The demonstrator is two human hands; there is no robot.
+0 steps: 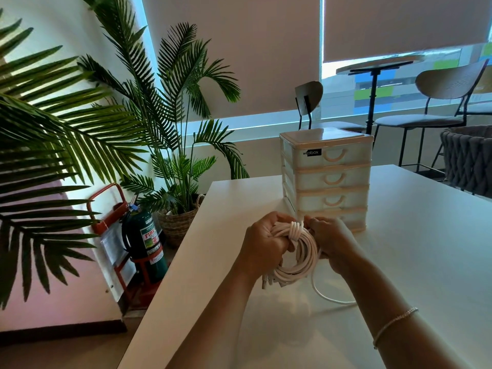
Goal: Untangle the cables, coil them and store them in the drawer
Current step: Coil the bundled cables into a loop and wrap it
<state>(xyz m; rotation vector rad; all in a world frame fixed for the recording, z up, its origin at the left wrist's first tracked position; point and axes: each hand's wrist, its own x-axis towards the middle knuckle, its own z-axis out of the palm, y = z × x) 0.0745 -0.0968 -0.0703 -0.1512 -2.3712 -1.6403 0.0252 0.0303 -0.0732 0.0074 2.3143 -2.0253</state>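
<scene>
White table (399, 262), drawer unit (327, 179), palm plants (170, 107), window blinds (239, 49).

White table (412, 262), drawer unit (326, 179) standing, cable tail (327, 295) resting

Your left hand (265, 239) and right hand (330, 239) are raised together over the counter (415, 235), near its far edge. Both grips are closed, fingers curled, knuckles nearly touching. Both forearms reach forward; a bracelet (394, 322) circles your right forearm.
</scene>
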